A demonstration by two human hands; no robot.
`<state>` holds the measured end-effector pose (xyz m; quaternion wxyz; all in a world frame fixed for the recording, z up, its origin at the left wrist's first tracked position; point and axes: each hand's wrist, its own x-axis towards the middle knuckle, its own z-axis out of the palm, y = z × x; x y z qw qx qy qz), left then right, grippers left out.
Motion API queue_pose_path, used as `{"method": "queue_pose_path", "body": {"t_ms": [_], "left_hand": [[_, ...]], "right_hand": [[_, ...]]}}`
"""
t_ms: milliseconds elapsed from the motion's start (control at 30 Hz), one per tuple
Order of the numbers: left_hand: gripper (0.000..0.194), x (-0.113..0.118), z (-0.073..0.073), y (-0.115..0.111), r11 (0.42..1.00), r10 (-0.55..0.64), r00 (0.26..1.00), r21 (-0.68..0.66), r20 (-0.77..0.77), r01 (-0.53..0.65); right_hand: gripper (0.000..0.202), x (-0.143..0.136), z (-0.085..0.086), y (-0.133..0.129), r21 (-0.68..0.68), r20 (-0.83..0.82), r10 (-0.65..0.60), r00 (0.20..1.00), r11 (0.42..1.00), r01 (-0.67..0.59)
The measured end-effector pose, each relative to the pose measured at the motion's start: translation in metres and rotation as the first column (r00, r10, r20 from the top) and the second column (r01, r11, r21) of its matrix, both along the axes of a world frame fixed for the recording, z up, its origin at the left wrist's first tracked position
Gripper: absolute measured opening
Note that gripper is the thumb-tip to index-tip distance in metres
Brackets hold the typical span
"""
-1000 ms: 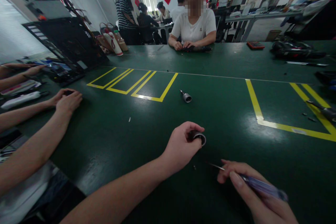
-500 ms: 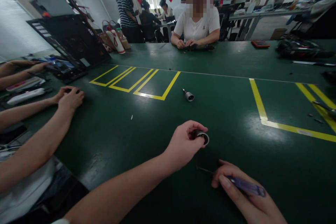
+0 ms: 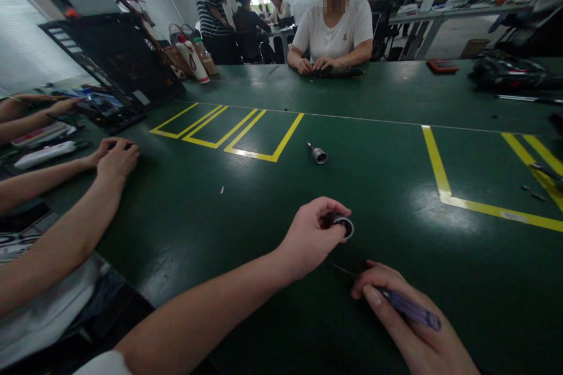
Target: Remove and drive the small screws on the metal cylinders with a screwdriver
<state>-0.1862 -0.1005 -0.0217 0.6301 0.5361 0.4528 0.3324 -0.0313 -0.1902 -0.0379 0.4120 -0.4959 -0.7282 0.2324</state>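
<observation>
Near the middle of the head view, my left hand (image 3: 310, 234) is closed around a cup-shaped metal part (image 3: 347, 227). Its round open end faces right, and my fingers hide the rest. Lower right, my right hand (image 3: 396, 304) grips a screwdriver (image 3: 411, 309) by its purple see-through handle. The thin shaft points left, toward the space under my left hand, without touching the metal part. Beyond my hands, a similar metal part with a narrow stem (image 3: 318, 154) lies on the green table (image 3: 246, 228).
Yellow tape (image 3: 250, 155) marks the table. At left are a co-worker's hands (image 3: 116, 155) and a large black panel (image 3: 114, 64). A person in white (image 3: 334, 29) sits opposite, handling a dark object. Small dark bits (image 3: 537, 196) lie far right.
The view has tilted slightly, so the table appears higher. The screwdriver has shifted a little up and left in view; the dark speck earlier at its tip no longer shows clearly.
</observation>
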Motion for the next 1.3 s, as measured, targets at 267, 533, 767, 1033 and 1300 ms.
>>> {"method": "queue_pose_path", "body": {"t_ms": [267, 533, 767, 1033, 1300], "left_hand": [[0.029, 0.001, 0.002, -0.001, 0.998, 0.049, 0.998, -0.052, 0.044, -0.047], [0.037, -0.003, -0.001, 0.000, 0.997, -0.037, 0.999, 0.064, -0.027, 0.039], [0.030, -0.002, -0.004, -0.004, 0.989, -0.147, 0.989, 0.025, 0.025, 0.147], [0.029, 0.002, 0.006, -0.013, 0.972, -0.204, 0.970, 0.089, -0.135, 0.217], [0.026, 0.001, 0.002, -0.018, 0.940, -0.131, 0.959, 0.277, -0.252, 0.201]], "right_hand": [[0.014, -0.001, -0.001, -0.002, -0.018, 0.002, 0.008, 1.000, 1.000, -0.008], [0.014, 0.006, 0.007, -0.015, 0.087, -0.321, -0.154, 0.934, 0.978, 0.191], [0.013, 0.009, 0.002, -0.014, 0.015, -0.167, -0.224, 0.960, 0.973, 0.229], [0.012, 0.011, 0.004, -0.011, 0.044, -0.109, -0.169, 0.980, 0.984, 0.175], [0.012, 0.010, 0.013, -0.006, 0.194, 0.050, -0.116, 0.992, 0.975, 0.104]]}}
